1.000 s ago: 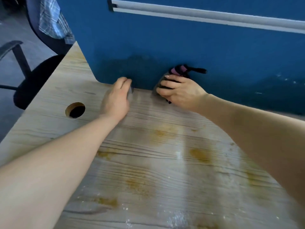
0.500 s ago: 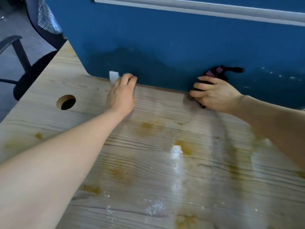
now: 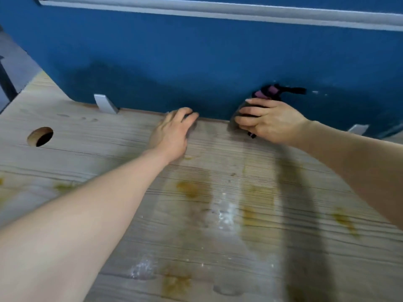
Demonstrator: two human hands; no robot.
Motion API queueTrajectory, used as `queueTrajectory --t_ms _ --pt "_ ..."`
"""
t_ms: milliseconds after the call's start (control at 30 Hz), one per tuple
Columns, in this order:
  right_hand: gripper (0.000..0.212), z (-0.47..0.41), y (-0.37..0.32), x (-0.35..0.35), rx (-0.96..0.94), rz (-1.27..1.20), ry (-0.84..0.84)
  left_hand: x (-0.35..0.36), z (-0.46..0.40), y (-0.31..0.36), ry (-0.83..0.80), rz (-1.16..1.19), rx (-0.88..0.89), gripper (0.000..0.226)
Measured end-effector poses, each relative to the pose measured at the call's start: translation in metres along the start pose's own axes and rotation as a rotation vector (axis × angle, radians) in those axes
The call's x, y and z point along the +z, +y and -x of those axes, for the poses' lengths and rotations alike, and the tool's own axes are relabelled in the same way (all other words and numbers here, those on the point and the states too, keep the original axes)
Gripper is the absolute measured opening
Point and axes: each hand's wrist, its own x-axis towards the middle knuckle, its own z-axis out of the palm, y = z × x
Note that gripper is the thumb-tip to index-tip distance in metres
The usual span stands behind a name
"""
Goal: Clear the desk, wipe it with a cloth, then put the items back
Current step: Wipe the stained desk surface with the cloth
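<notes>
At the far left I see a round cable hole [image 3: 40, 136] cut through the wood-grain desk [image 3: 91, 153], and beyond it, against the base of the blue partition [image 3: 196, 62], a grey metal bracket [image 3: 105, 103] that stands on the desk's back edge. Moving right, my left hand [image 3: 172, 132] lies palm down on the desk with its fingers stretched loosely forward, their tips right at the foot of the partition; it holds nothing that I can make out, though the fingertips are blurred. The desk surface in front of me is marked with yellow-brown stains [image 3: 189, 188] and a whitish, powdery patch [image 3: 226, 212] near the middle, with a darker, wet-looking streak running toward me on the right. Just right of the left hand, and apart from it, my right hand [image 3: 270, 122] grips a dark cloth [image 3: 267, 93] with pink patches, fingers curled over it, pressing it down where the desk meets the partition; part of the cloth sticks up behind the knuckles against the blue panel. Farther right, a second grey bracket [image 3: 357, 129] shows at the partition's base. A pale rail [image 3: 218, 13] runs along the top of the partition.
</notes>
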Motion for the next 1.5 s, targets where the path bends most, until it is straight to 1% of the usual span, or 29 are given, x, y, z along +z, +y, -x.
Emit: queueTrajectory --t_ms 67,100,133,167,267,333,400,433,533,600,700,800,867,933,1000,1100,1200,1267,1367,1433,1500 --pt "0.033 0.032 0.007 -0.001 0.007 0.010 0.034 0.005 -0.007 0.017 -0.016 0.006 0.016 0.064" --pt "0.027 0.042 0.010 -0.002 0.003 0.024 0.047 0.007 -0.008 0.024 -0.019 0.004 0.016 0.065" --pt "0.021 0.046 0.012 -0.006 -0.001 0.046 0.044 0.009 -0.010 0.028 -0.015 -0.003 0.013 0.066" --pt "0.021 0.043 0.014 -0.009 -0.007 0.084 0.049 0.010 -0.011 0.030 -0.010 -0.011 0.007 0.066" --pt "0.052 -0.001 0.019 -0.015 0.026 0.189 0.191 0.009 -0.012 0.029 -0.021 -0.051 0.012 0.067" --pt "0.059 -0.029 0.018 -0.019 0.047 0.195 0.200 0.007 -0.011 0.029 -0.037 -0.081 0.021 0.066" --pt "0.060 -0.027 0.021 -0.019 0.068 0.151 0.135 0.005 -0.012 0.033 -0.038 -0.093 0.022 0.063" --pt "0.057 -0.015 0.024 -0.018 0.075 0.119 0.115 0.004 -0.013 0.036 -0.029 -0.092 0.019 0.062" --pt "0.033 0.039 0.027 -0.010 0.118 0.064 0.148 0.005 -0.014 0.041 -0.009 -0.085 0.004 0.063" --pt "0.029 0.075 0.026 -0.005 0.155 0.045 0.156 0.006 -0.014 0.043 -0.022 -0.087 0.011 0.066" --pt "0.033 0.088 0.025 -0.008 0.193 0.059 0.152 0.006 -0.013 0.048 -0.027 -0.084 0.045 0.068" --pt "0.043 0.055 0.026 -0.020 0.189 0.072 0.206 0.003 -0.016 0.055 -0.003 -0.073 0.056 0.069" --pt "0.045 0.025 0.027 -0.025 0.182 0.096 0.234 0.001 -0.017 0.059 -0.007 -0.089 0.049 0.068" --pt "0.043 0.013 0.032 -0.026 0.177 0.094 0.211 0.000 -0.018 0.061 -0.019 -0.111 0.047 0.068" --pt "0.043 0.032 0.035 -0.024 0.189 0.087 0.189 -0.002 -0.018 0.065 -0.024 -0.116 0.047 0.069" --pt "0.043 0.091 0.032 -0.018 0.275 0.041 0.188 -0.004 -0.020 0.072 -0.050 -0.119 0.052 0.071" --pt "0.036 0.119 0.030 -0.018 0.319 0.067 0.205 -0.005 -0.022 0.077 -0.045 -0.106 0.056 0.070" --pt "0.034 0.100 0.033 -0.020 0.298 0.091 0.273 -0.006 -0.022 0.077 -0.041 -0.106 0.064 0.070" --pt "0.039 0.049 0.034 -0.028 0.299 0.155 0.348 -0.010 -0.020 0.078 -0.044 -0.119 0.057 0.070" --pt "0.041 0.032 0.037 -0.026 0.304 0.181 0.310 -0.012 -0.020 0.080 -0.050 -0.134 0.054 0.070" --pt "0.041 0.044 0.045 -0.022 0.241 0.199 0.236 -0.011 -0.022 0.086 -0.056 -0.144 0.057 0.070"
